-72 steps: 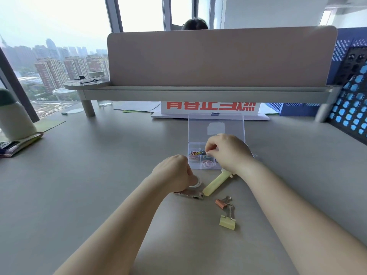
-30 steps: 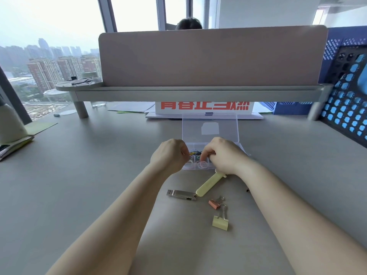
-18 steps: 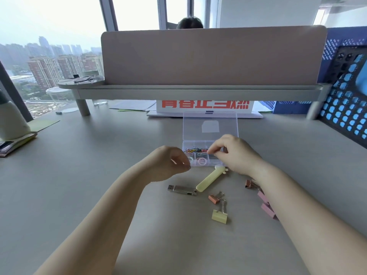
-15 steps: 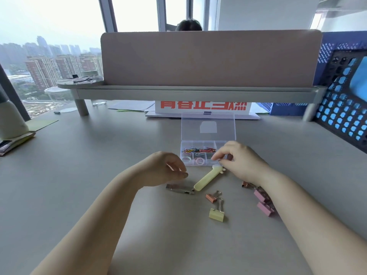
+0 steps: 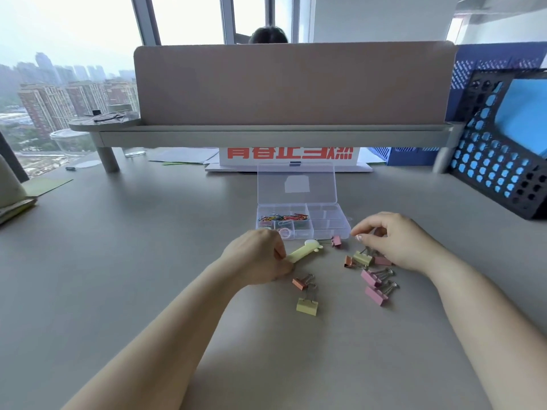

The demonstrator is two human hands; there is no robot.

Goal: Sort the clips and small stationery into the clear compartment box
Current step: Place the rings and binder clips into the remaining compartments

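From the head view, both hands have dropped back from the clear compartment box [image 5: 302, 223] to the worktop [image 5: 148, 247], so another pick looks under way. The left hand [image 5: 260, 258] pinches the yellow pen-like stick's [image 5: 305, 252] near end; its long axis runs toward the box, up-right. The right hand [image 5: 390, 239], fingers curled loosely with nothing clearly gripped, hovers over scattered binder clips [image 5: 374, 279].

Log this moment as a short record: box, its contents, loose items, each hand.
box: clear compartment box, lid open
contents: coloured paper clips in back left compartment; right compartments look empty
loose on desk: binder clips, yellow, pink, orange
left hand: gripping the yellow stick-shaped item
right hand: fingers pinched over clips; contents unclear
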